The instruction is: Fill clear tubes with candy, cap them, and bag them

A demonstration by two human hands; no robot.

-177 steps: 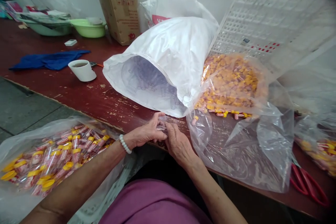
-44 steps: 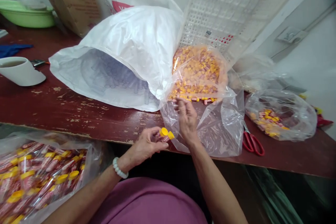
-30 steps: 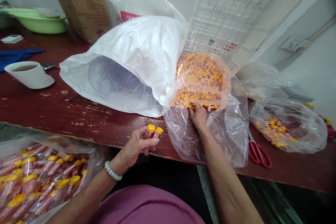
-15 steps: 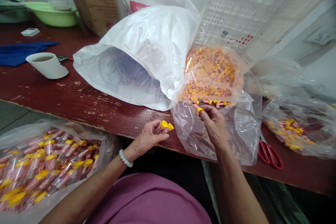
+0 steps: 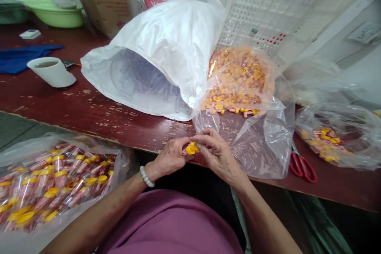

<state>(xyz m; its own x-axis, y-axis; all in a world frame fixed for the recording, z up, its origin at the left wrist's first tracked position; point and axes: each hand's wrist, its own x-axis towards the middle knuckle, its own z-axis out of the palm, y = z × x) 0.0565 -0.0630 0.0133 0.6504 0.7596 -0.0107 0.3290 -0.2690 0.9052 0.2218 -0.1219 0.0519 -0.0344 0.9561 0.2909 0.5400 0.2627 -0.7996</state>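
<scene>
Two small tubes with yellow caps (image 5: 191,149) are held in my left hand (image 5: 172,156), which wears a pale bead bracelet. My right hand (image 5: 214,151) meets them from the right, its thumb and fingertips closed at the yellow caps; whether anything separate is between them is hidden. Beyond my hands a clear bag (image 5: 238,79) holds many small yellow-capped pieces. To its left the white sack (image 5: 175,35) lies with its mouth open and clear empty tubes inside. Filled yellow-capped tubes (image 5: 61,176) fill a bag at the lower left.
Red-handled scissors (image 5: 302,166) lie on the dark red table (image 5: 98,107), right of my hands. Another clear bag (image 5: 354,127) with yellow-capped pieces is further right. A white cup (image 5: 52,73), green basin (image 5: 56,14), cardboard box (image 5: 102,0) and white crate (image 5: 268,12) stand behind.
My right hand has moved left and down from the clear bag to my left hand. The piece pinched in its fingers is no longer distinctly visible. The view has shifted slightly.
</scene>
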